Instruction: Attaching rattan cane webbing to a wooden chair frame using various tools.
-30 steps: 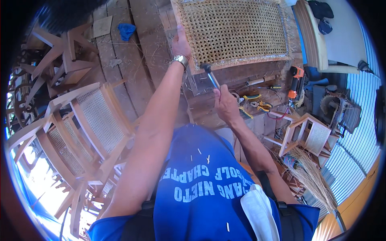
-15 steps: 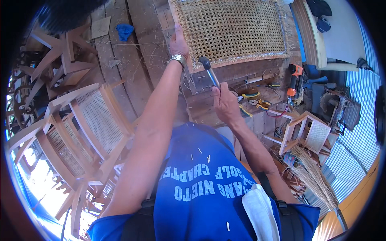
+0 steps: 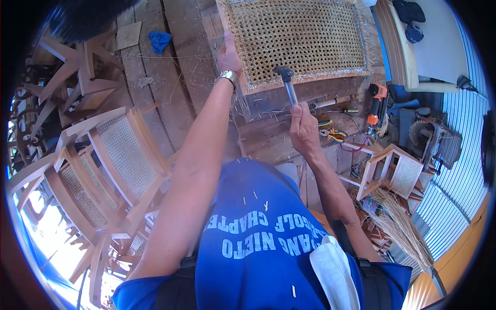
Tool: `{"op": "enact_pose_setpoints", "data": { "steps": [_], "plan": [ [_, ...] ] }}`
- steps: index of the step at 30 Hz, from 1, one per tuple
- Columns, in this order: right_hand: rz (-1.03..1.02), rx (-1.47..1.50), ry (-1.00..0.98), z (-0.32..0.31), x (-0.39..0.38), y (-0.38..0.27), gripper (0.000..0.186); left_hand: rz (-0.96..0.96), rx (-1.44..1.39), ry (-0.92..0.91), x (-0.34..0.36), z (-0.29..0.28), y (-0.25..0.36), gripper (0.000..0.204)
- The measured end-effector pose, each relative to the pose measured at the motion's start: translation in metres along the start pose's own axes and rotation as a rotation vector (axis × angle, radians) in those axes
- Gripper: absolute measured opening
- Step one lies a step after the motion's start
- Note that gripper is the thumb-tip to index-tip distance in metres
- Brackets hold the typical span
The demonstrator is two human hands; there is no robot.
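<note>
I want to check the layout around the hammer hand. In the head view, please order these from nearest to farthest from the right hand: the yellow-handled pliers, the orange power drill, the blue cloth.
1. Yellow-handled pliers, just to the right of the right hand, on the boards.
2. Orange power drill, farther right, past the pliers.
3. Blue cloth, far upper left, beyond the left hand.

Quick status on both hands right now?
Left hand: gripping the woven cane seat frame's wooden edge.
Right hand: closed on the metal-headed hammer.

Furniture workshop, unfinished cane chairs [image 3: 111,170] stacked, plank floor [image 3: 170,77], power drill [image 3: 376,101], pliers [image 3: 333,135]
</note>
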State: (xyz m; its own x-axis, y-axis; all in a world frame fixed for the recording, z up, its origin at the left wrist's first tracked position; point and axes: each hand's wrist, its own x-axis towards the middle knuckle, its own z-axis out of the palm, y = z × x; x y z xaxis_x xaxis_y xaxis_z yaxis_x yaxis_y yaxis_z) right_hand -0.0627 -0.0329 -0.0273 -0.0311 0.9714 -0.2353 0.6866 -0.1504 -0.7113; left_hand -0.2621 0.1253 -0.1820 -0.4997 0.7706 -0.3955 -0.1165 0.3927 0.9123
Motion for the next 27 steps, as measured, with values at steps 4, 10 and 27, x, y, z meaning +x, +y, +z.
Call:
{"op": "enact_pose_setpoints", "data": {
  "steps": [4,10,27],
  "plan": [
    [0.017,-0.190,-0.035,0.018,-0.001,0.031,0.037,-0.076,0.045,-0.074,0.001,0.003,0.003,0.078],
    [-0.003,-0.148,-0.010,0.012,-0.005,0.003,0.034,-0.028,0.015,0.033,0.005,-0.001,-0.005,0.079],
    [0.032,-0.206,-0.035,0.020,-0.001,0.020,0.036,-0.083,-0.018,-0.069,-0.023,-0.007,0.040,0.093]
  ]
}}
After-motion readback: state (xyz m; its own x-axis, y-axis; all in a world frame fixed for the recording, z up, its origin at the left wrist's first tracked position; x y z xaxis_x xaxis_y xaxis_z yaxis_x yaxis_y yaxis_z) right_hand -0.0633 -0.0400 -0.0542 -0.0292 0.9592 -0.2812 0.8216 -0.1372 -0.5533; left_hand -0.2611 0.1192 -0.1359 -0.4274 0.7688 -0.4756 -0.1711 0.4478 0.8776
